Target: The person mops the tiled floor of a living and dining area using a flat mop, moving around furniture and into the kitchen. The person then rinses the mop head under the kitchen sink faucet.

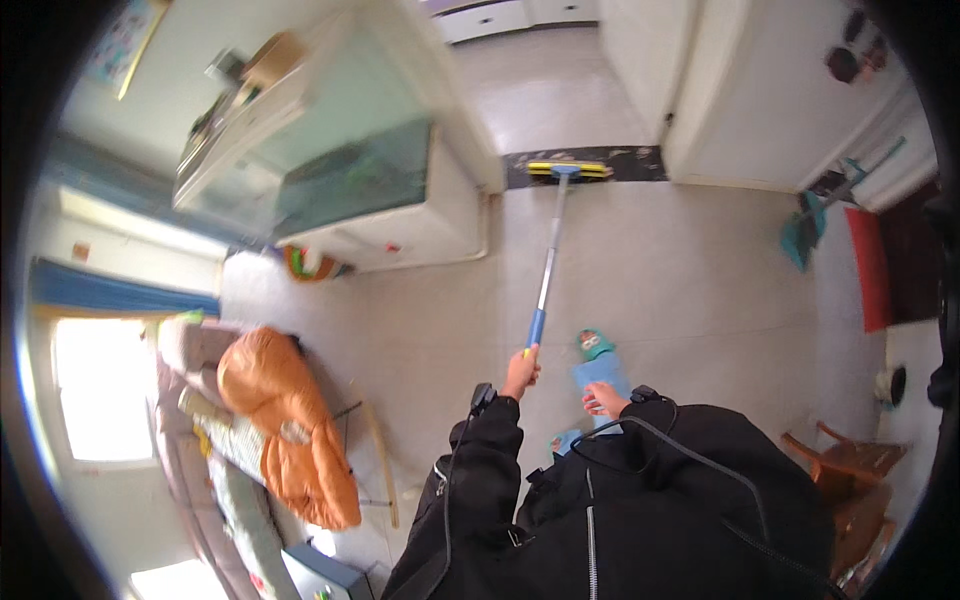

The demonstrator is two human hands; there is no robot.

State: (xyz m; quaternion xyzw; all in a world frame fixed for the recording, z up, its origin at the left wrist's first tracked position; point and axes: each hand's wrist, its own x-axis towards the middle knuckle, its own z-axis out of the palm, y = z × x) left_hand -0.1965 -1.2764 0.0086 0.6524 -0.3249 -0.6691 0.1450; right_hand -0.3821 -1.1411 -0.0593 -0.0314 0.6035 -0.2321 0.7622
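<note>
Nearest me is the black zipped jacket of the wearer, with a grey cable running across its right side. Just ahead, my right grip hangs in front of the pale blue trouser leg; its fingers are loosely bent, and I cannot tell whether it is closed on anything. The toe of a teal slipper with round white eye shapes shows beyond that leg. My left grip is wrapped around the rear end of a long sponge mop, at its blue handle section. From there I follow the slim silver pole forward over the pale grey floor. To the left, an orange quilted padded cloth lies on a grey-beige sofa, and to the right stands a brown wooden chair. Farther out, a teal plastic dustpan is near the right wall, while a white cabinet with glass panels stands left of the mop. The mop's wide yellow sponge head lies crosswise at the dark threshold strip of the doorway. Past it, I see white drawers at the far end of the next room.
</note>
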